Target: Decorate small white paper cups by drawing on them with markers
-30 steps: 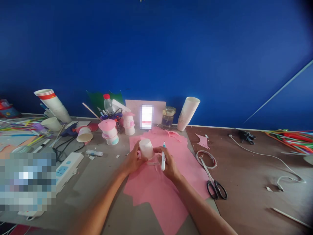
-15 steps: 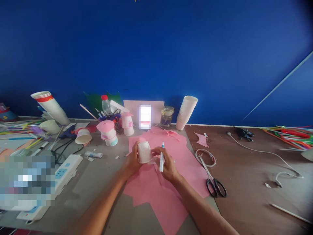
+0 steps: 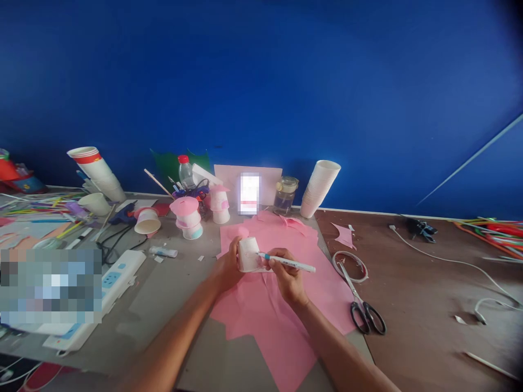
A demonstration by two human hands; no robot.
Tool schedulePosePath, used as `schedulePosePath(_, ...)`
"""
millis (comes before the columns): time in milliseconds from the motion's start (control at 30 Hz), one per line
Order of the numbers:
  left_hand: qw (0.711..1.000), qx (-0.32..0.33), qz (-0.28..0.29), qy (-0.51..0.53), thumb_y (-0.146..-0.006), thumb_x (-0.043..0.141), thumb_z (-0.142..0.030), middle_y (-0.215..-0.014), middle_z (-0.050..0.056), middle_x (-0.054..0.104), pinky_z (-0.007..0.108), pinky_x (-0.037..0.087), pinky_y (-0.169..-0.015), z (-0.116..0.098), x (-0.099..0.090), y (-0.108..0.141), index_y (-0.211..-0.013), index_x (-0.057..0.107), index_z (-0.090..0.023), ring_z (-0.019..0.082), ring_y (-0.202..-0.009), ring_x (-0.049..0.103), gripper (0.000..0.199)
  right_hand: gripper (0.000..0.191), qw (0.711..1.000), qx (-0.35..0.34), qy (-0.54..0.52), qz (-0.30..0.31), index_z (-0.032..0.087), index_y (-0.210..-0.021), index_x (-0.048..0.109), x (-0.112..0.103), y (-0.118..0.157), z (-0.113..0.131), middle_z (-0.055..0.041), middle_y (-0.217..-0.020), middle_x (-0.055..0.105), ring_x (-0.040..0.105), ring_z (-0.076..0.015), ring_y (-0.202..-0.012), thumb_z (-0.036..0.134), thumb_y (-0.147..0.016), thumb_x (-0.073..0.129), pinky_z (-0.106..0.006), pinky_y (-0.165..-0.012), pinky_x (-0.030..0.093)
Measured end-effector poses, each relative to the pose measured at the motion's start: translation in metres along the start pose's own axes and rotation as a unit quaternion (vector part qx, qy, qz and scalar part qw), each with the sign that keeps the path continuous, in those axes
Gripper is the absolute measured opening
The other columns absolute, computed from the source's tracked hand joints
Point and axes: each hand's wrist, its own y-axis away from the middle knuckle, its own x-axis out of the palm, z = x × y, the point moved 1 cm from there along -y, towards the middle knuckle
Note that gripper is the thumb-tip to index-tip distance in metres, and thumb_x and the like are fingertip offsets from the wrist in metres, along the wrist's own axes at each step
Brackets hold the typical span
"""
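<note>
My left hand (image 3: 230, 265) grips a white paper cup (image 3: 247, 255) from its left side, mouth downward, over a large sheet of pink paper (image 3: 281, 343). In my right hand (image 3: 289, 277) is a white marker (image 3: 294, 264) with a blue band, held like a pen. Its tip meets or nearly meets the right side of the cup; contact cannot be told for certain. Faint lines show on the cup's wall. Behind the left hand stand stacked paper cups with pink tops (image 3: 186, 215).
Black-handled scissors (image 3: 363, 307) and a roll of tape (image 3: 363, 272) lie to the right. Tall cup stacks (image 3: 321, 188) lean near the blue wall. A power strip (image 3: 110, 288), a glue gun (image 3: 122, 212) and a small tube (image 3: 163, 251) occupy the left. A white cable (image 3: 445, 260) crosses the right.
My right hand has turned the marker from upright to nearly level, bringing its tip to the cup. My left hand keeps hold of the cup. The whole view has shifted slightly.
</note>
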Motion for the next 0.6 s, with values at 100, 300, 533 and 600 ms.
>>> schedulePosePath(100,0.997,0.020,-0.006,-0.074,-0.071,0.064,-0.030,-0.099,0.009,0.068,0.029,0.044,-0.062,0.0045,0.0009,-0.0014,-0.140,0.029,-0.020,0.023,-0.075,0.063,0.078,0.017,1.000,0.004,0.014,-0.024,0.021,-0.081,0.061,-0.0015,-0.0014,-0.0033,0.0005,-0.065,0.062,0.057,-0.0143,-0.061,0.038,-0.080,0.064,-0.027,-0.058,0.048)
schedulePosePath(300,0.995,0.000,-0.001,-0.103,-0.072,0.064,-0.032,-0.096,0.008,0.068,0.031,0.044,-0.062,0.0053,0.0020,-0.0017,-0.140,0.028,-0.021,0.025,-0.075,0.065,0.078,0.014,0.996,-0.018,0.088,-0.014,0.021,-0.080,0.061,-0.0002,0.0000,-0.0023,-0.0007,-0.069,0.062,0.057,-0.0150,-0.063,0.035,-0.082,0.060,-0.028,-0.059,0.048)
schedulePosePath(533,0.991,-0.004,0.033,-0.132,-0.076,0.060,-0.035,-0.102,0.012,0.067,0.036,0.047,-0.067,-0.0001,0.0013,-0.0001,-0.142,0.019,-0.019,0.027,-0.080,0.066,0.079,0.012,0.989,-0.042,0.143,-0.001,0.021,-0.083,0.063,-0.0009,0.0022,-0.0061,-0.0027,-0.074,0.064,0.059,-0.0164,-0.068,0.032,-0.084,0.057,-0.028,-0.061,0.049)
schedulePosePath(600,0.992,-0.001,0.021,-0.122,-0.075,0.062,-0.035,-0.102,0.010,0.067,0.036,0.047,-0.067,0.0018,0.0019,-0.0003,-0.141,0.021,-0.021,0.026,-0.080,0.066,0.079,0.012,0.987,-0.045,0.153,0.005,0.021,-0.085,0.063,-0.0015,0.0027,-0.0076,-0.0028,-0.074,0.065,0.060,-0.0165,-0.068,0.031,-0.084,0.057,-0.029,-0.061,0.049)
